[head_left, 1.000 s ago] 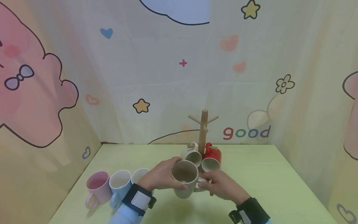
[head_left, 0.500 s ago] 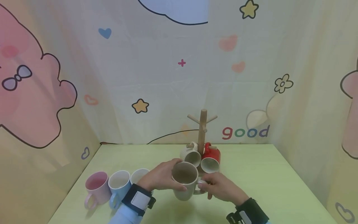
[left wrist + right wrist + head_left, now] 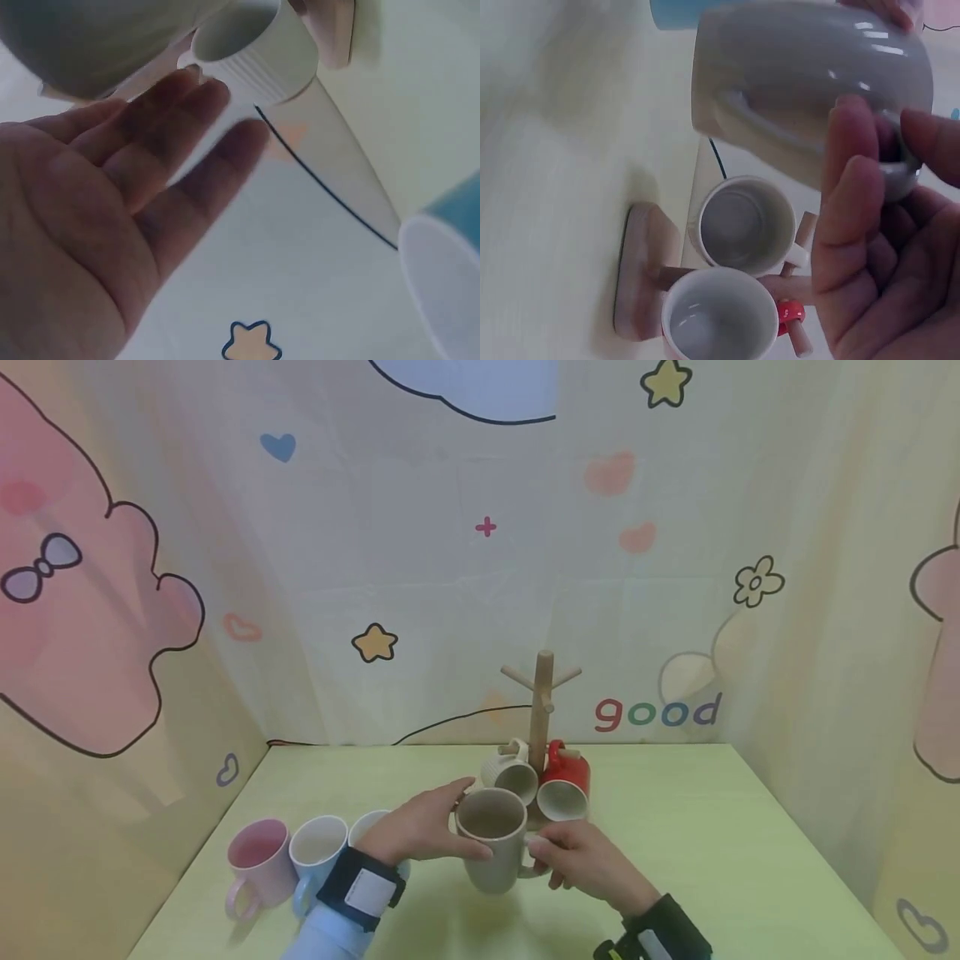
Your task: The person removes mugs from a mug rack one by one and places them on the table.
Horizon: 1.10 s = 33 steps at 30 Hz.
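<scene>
A grey mug hangs above the table in front of the wooden mug tree, its opening up. My right hand pinches its handle between thumb and fingers, as the right wrist view shows on the mug. At the mug's left side is my left hand, thumb and fingers spread about it. In the left wrist view those fingers are fairly straight and look apart from the mug. On the tree's lower pegs hang a white ribbed mug and a red mug, mouths facing forward.
Left on the green table stand a pink mug, a light blue mug and a third mug, partly behind my left hand. The tree's upper pegs stick out bare. A printed curtain closes the back.
My left hand has loosened from the grey mug and drawn slightly left. The right hand still holds the handle, and the mug has shifted a little left.
</scene>
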Tool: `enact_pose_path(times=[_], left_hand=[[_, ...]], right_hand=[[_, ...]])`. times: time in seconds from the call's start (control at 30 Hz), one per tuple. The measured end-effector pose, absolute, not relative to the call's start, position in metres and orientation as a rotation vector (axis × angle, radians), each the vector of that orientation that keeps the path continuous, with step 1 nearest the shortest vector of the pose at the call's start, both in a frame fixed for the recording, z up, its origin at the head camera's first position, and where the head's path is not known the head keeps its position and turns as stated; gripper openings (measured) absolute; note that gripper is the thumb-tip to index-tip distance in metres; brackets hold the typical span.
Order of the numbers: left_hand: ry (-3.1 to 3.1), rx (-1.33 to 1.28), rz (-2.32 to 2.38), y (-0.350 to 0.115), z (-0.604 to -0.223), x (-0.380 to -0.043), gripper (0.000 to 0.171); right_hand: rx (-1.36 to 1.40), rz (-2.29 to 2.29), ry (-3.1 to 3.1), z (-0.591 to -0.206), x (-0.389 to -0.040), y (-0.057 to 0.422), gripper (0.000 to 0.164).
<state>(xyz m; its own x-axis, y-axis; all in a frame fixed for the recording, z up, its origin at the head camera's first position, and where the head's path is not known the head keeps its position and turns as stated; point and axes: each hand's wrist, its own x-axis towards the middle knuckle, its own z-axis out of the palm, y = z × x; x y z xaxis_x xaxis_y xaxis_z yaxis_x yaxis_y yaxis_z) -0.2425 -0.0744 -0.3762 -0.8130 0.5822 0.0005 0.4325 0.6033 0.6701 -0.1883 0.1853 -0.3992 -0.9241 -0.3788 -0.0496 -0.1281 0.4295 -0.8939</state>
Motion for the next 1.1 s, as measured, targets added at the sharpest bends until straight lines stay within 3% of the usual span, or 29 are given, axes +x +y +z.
enact_pose_path(times=[0.17, 0.43, 0.67, 1.1], left_hand=[[2.815, 0.719, 0.773, -0.085, -0.367, -0.234, 0.101], [3.012, 0.548, 0.434, -0.097, -0.351, -0.222, 0.079], [3.070, 0.480, 0.354, -0.107, -0.352, -0.220, 0.072], [3.084, 0.396, 0.352, -0.116, -0.349, -0.222, 0.072]], right_hand=[[-0.365, -1.578, 2.474, -0.402, -0.185, 0.175, 0.023], [-0.218, -1.801, 2.425, -0.410, -0.178, 0.149, 0.026], [-0.108, -1.924, 2.353, -0.421, -0.177, 0.124, 0.024], [0.038, -2.068, 2.314, -0.450, -0.180, 0.080, 0.021]])
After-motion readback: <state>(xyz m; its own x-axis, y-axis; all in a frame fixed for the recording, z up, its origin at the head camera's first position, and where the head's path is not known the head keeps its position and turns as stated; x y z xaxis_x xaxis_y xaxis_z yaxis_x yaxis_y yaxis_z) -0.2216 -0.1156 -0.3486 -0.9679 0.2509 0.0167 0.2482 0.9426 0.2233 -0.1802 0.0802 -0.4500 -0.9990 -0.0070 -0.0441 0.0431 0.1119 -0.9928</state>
